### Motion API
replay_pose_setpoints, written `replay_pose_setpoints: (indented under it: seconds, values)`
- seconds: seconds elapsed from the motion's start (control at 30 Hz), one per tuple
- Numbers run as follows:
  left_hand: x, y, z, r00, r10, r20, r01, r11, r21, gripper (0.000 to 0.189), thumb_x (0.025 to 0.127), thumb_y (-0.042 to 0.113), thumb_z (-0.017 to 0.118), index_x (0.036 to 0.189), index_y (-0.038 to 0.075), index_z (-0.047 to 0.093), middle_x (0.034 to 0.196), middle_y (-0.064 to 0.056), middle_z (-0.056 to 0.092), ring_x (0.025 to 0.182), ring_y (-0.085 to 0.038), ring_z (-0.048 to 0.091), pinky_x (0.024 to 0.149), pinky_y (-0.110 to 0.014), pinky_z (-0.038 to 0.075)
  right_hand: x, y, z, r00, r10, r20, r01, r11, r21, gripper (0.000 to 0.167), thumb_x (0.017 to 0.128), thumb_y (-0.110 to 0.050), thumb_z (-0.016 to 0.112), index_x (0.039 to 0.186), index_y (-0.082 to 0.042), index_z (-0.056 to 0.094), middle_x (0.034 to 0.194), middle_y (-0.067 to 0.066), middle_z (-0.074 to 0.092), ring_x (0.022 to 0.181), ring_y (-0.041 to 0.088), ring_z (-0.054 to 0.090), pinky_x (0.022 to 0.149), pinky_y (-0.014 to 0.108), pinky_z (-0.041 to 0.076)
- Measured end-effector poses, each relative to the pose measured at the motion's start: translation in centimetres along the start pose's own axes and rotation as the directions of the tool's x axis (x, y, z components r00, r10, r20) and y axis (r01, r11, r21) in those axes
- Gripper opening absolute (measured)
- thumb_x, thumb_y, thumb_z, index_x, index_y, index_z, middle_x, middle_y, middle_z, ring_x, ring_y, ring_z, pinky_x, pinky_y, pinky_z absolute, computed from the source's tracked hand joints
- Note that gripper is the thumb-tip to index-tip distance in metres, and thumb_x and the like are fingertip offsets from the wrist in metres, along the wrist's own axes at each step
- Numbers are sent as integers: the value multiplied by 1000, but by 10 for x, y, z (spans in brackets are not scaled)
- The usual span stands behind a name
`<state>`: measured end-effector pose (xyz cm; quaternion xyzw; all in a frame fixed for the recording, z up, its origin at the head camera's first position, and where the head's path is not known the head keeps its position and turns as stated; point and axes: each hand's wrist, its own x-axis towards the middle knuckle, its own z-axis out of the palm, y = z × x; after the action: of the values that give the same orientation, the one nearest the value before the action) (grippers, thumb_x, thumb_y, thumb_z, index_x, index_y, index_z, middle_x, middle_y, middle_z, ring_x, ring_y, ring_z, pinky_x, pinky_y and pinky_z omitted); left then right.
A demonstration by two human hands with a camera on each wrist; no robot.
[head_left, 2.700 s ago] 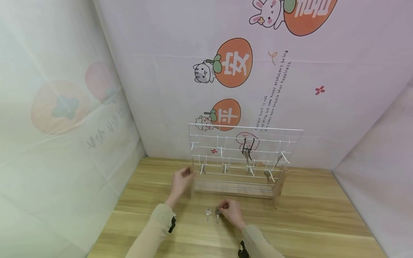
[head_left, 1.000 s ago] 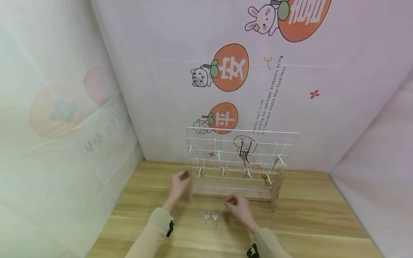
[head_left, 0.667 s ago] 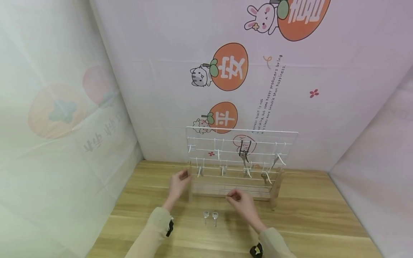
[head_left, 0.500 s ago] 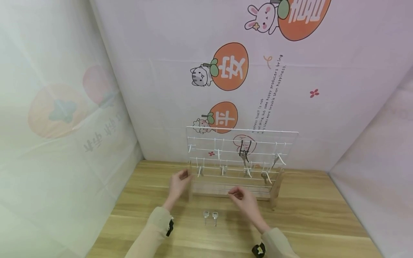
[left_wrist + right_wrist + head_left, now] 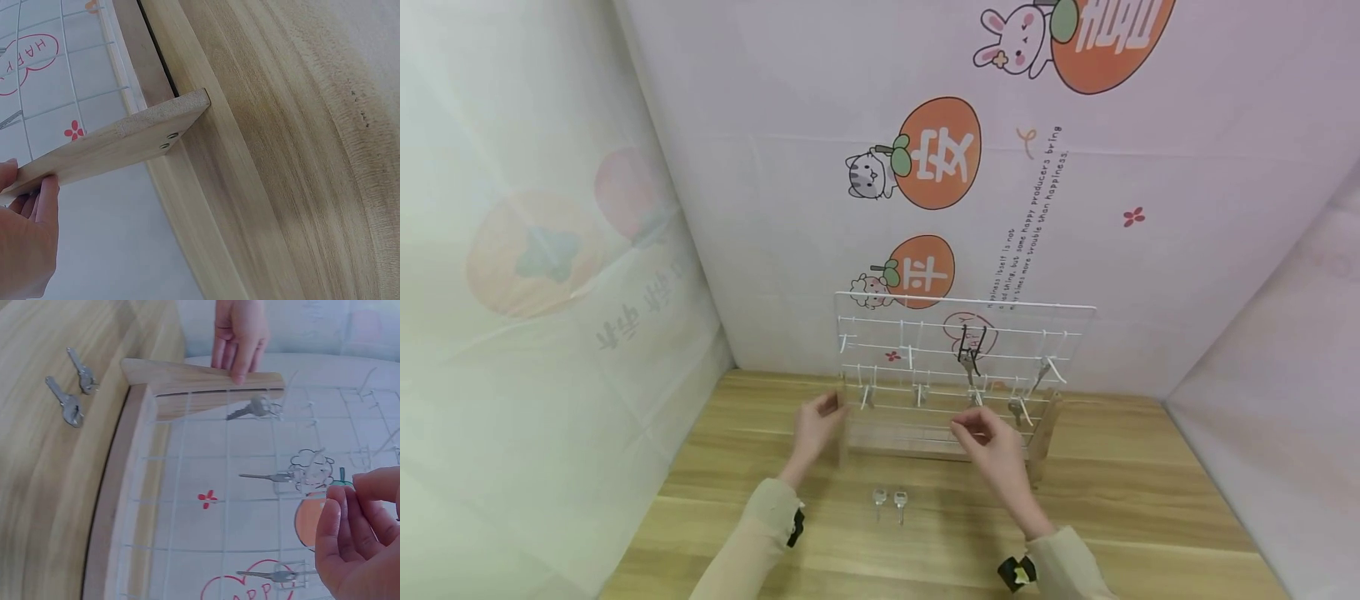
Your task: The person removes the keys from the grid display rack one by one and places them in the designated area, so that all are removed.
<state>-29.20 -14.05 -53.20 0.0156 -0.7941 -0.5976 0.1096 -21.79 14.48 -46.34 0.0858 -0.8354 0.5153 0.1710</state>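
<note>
Lying flat on the table (image 5: 1150, 467), at 7 o'clock from the wire rack (image 5: 910, 453): two small keys (image 5: 900, 500)
Gripping the rack's wooden side (image 5: 125, 147) at 9 o'clock with the left hand (image 5: 814, 428); holding the right hand (image 5: 996, 442) at 2 o'clock from the keys, fingers (image 5: 359, 531) bent and close together (cannot tell if pinching anything). Likely light, hard and slippery keys, best pinched by the fat heads (image 5: 880, 496), at their 12 o'clock end; not easy to break

Two keys (image 5: 901, 499) lie side by side on the counter (image 5: 1135, 517) before a rack (image 5: 895, 443) bearing hanging keys (image 5: 1017, 410), with a wall (image 5: 760, 250) behind.
</note>
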Motion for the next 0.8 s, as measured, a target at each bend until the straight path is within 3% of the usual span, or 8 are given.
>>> replay_pose_setpoints:
  seconds: [0.23, 0.8]
  values:
    - [-1, 1, 0, 1000, 15, -9, -15, 1000, 4, 38, 88, 3, 71, 122, -9, 63, 123, -30, 65, 113, -42, 67, 96, -44, 60, 16, -9, -13, 995, -56, -89, 59, 998, 38, 8, 89, -4, 72, 96, -4, 70, 96, 14, 76, 81, -4, 66, 74, 5, 56]
    - [0, -1, 1, 1000, 31, -2, -31, 999, 15, 37, 89, 3, 70, 122, -11, 62, 123, -31, 64, 112, -43, 67, 95, -45, 60, 50, -15, -23, 983, -39, -179, 50, 997, 55, 17, 89, -7, 71, 105, -1, 66, 102, 14, 73, 82, -12, 62, 77, 2, 54]
